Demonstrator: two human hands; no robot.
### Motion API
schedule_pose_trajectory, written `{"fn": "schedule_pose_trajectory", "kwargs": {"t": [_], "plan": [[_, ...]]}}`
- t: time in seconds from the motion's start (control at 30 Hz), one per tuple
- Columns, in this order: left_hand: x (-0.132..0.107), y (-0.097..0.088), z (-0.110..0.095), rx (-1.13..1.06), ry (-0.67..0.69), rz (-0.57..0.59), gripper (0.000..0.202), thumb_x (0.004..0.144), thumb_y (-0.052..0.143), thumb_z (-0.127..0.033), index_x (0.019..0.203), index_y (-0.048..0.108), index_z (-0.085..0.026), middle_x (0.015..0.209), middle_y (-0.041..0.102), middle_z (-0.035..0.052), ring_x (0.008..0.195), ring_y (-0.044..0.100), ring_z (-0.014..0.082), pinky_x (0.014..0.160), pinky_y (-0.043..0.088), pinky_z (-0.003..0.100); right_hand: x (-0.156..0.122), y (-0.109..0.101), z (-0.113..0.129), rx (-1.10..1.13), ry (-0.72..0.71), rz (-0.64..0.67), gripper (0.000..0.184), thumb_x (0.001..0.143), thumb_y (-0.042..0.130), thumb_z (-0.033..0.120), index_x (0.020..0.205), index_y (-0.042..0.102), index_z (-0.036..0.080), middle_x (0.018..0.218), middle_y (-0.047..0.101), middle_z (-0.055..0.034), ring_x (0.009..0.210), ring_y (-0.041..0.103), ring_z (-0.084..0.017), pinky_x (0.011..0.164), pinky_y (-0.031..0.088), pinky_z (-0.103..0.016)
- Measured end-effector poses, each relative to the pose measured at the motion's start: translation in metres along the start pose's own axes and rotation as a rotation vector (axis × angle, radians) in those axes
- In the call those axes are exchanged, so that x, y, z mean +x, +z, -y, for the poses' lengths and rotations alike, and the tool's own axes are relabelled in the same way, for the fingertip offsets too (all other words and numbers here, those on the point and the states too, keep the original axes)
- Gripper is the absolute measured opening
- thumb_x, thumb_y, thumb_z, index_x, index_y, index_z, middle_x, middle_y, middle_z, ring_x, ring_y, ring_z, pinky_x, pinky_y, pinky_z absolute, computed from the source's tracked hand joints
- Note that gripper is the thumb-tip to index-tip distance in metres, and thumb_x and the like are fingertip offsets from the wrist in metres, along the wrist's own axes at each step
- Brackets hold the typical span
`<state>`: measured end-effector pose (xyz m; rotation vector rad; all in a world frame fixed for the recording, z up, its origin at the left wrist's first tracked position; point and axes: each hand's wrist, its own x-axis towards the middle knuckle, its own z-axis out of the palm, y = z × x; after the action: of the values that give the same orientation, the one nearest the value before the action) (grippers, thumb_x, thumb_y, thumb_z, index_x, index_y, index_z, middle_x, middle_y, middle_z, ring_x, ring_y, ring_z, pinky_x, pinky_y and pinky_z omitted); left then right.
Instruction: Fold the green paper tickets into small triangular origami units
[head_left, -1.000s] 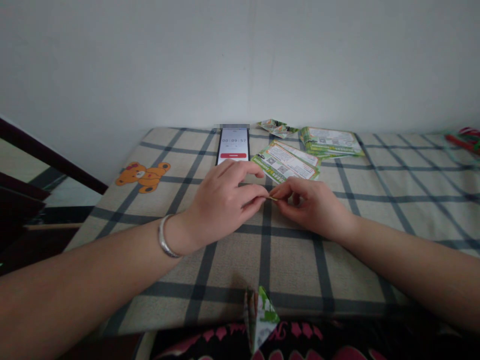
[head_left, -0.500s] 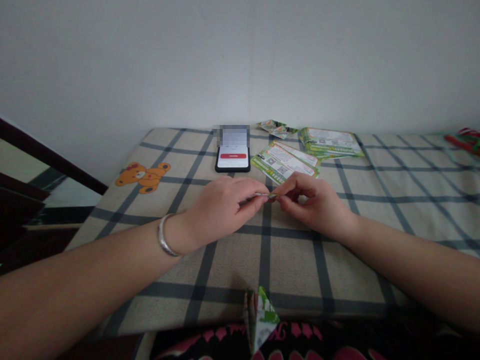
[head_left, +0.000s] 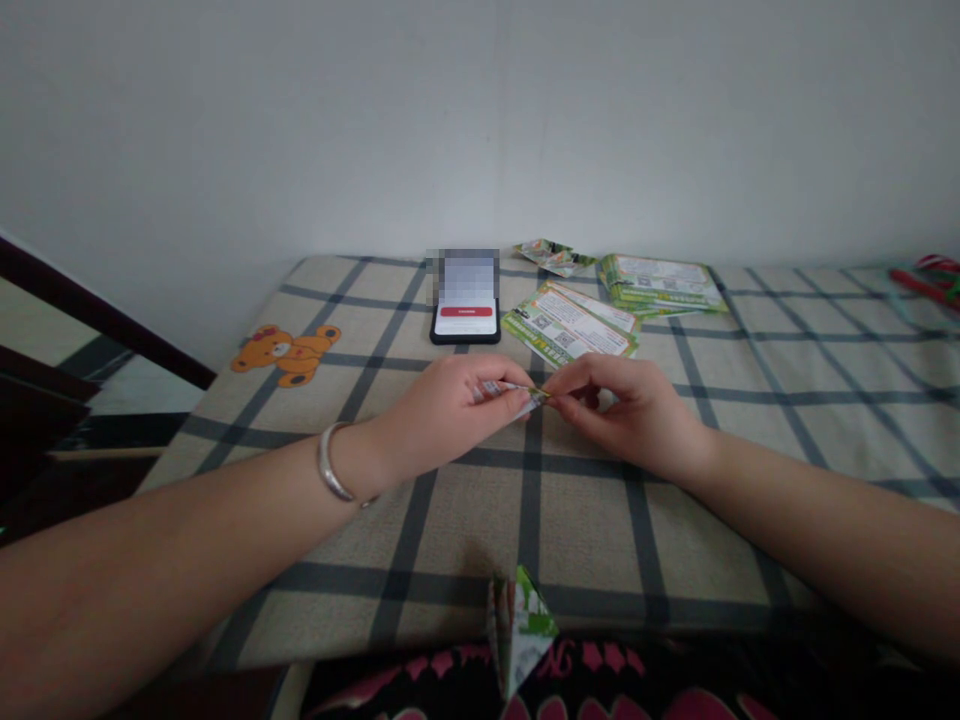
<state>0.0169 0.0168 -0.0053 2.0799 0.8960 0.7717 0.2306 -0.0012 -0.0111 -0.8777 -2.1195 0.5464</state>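
Over the middle of the checked tablecloth, my left hand (head_left: pixel 457 405) pinches a small folded piece of printed paper (head_left: pixel 501 390), white with a little green. The tip of that paper is also held between the thumb and forefinger of my right hand (head_left: pixel 622 400). Most of the folded paper is covered by my left fingers. Close to my body, at the table's front edge, stands a pointed folded paper piece (head_left: pixel 525 630) in green and white, touched by neither hand. Just beyond my hands lie several printed leaflets (head_left: pixel 562 330).
A phone (head_left: pixel 466 320) with a lit screen lies beyond my left hand. A stack of leaflets (head_left: pixel 664 283) and some folded paper pieces (head_left: pixel 553 257) are by the wall. An orange bear figure (head_left: pixel 286 353) is at the left, a red object (head_left: pixel 930 283) at the far right.
My left hand has turned slightly, so more of the folded paper's printed face shows between its thumb and fingers. My right hand has shifted very little and keeps its pinch.
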Motion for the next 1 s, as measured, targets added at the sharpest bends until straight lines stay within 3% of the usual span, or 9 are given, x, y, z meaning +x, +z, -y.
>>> {"fn": "schedule_pose_trajectory", "kwargs": {"t": [0.23, 0.43, 0.53, 1.0], "plan": [[0.001, 0.0, -0.003, -0.039, -0.063, 0.031, 0.014, 0.086, 0.056, -0.026, 0.085, 0.067, -0.017, 0.072, 0.068, -0.0012, 0.065, 0.061, 0.0109, 0.055, 0.045, 0.021, 0.003, -0.002, 0.002, -0.074, -0.052, 0.013, 0.013, 0.083, 0.059, 0.015, 0.093, 0.067, 0.017, 0.078, 0.068, -0.0011, 0.062, 0.056, -0.008, 0.055, 0.044, -0.021], [0.001, 0.0, -0.004, -0.055, -0.122, 0.044, 0.016, 0.085, 0.058, -0.028, 0.083, 0.069, -0.018, 0.07, 0.069, -0.0014, 0.06, 0.06, 0.0109, 0.051, 0.043, 0.02, 0.005, -0.007, 0.001, -0.216, -0.209, 0.021, 0.013, 0.085, 0.058, 0.017, 0.094, 0.068, 0.021, 0.082, 0.07, -0.002, 0.078, 0.06, -0.014, 0.069, 0.048, -0.028], [0.002, -0.001, -0.003, -0.09, -0.162, 0.073, 0.015, 0.084, 0.059, -0.028, 0.082, 0.07, -0.017, 0.069, 0.07, -0.0011, 0.057, 0.06, 0.0106, 0.048, 0.042, 0.019, 0.005, -0.009, 0.001, -0.301, -0.267, 0.048, 0.012, 0.087, 0.058, 0.018, 0.093, 0.068, 0.021, 0.082, 0.07, -0.0029, 0.077, 0.059, -0.015, 0.069, 0.047, -0.029], [0.004, -0.001, 0.002, -0.269, -0.164, 0.161, 0.012, 0.088, 0.056, -0.025, 0.088, 0.066, -0.018, 0.079, 0.072, -0.0001, 0.068, 0.065, 0.0107, 0.057, 0.048, 0.02, -0.002, -0.017, -0.003, -0.622, -0.439, 0.111, 0.026, 0.092, 0.056, 0.024, 0.116, 0.064, 0.026, 0.094, 0.073, -0.0026, 0.087, 0.06, -0.02, 0.073, 0.048, -0.035]]}}
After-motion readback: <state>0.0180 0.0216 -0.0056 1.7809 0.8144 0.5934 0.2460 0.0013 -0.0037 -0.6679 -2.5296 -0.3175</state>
